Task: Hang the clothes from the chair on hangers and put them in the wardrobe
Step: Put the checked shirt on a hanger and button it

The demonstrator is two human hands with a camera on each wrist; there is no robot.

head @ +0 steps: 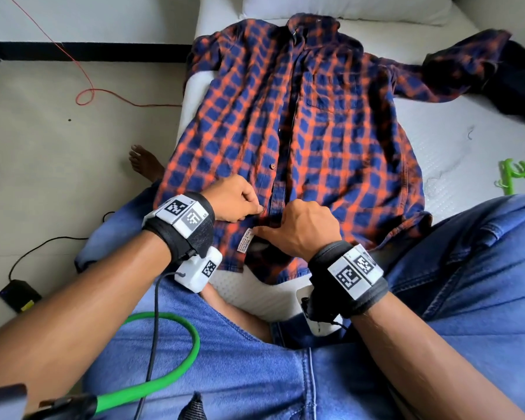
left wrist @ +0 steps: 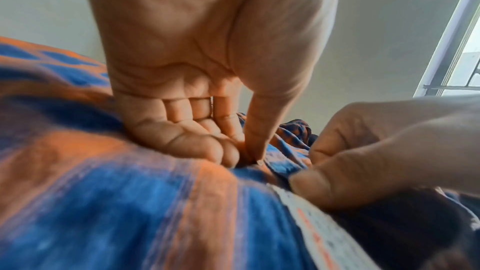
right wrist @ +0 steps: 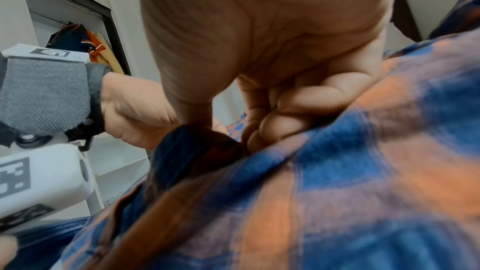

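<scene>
Reaching forward over the lap, both forearms converge on the lower front of the plaid shirt (head: pixel 300 116), which lies spread face-up on the white mattress (head: pixel 455 147). The left hand (head: pixel 235 200) sits knuckles-up with its fingers curled under, and the thumb and forefinger pinch the shirt's button edge near the hem; from the left wrist view the thumb presses down against the curled fingers (left wrist: pixel 182 141) with cloth caught between them. The right hand (head: pixel 308 228) is also knuckles-up, just right of the left one, its fingers folded tight into the opposite front edge of the shirt, thumb stretched toward the white care label (head: pixel 245 240) that shows on the turned-back hem. Both grips are narrow pinches holding the shirt fabric.

The shirt's long axis runs away from the person: collar at the far end beside the pillow (head: pixel 346 7), hem at the near end over the mattress edge by the knees. Its button placket runs straight down the middle. One sleeve is bunched to the left of the collar, the other is flung out to the right of the shirt onto a dark garment (head: pixel 515 95). A green hanger (head: pixel 519 177) lies on the mattress to the right of the shirt's hem.
</scene>
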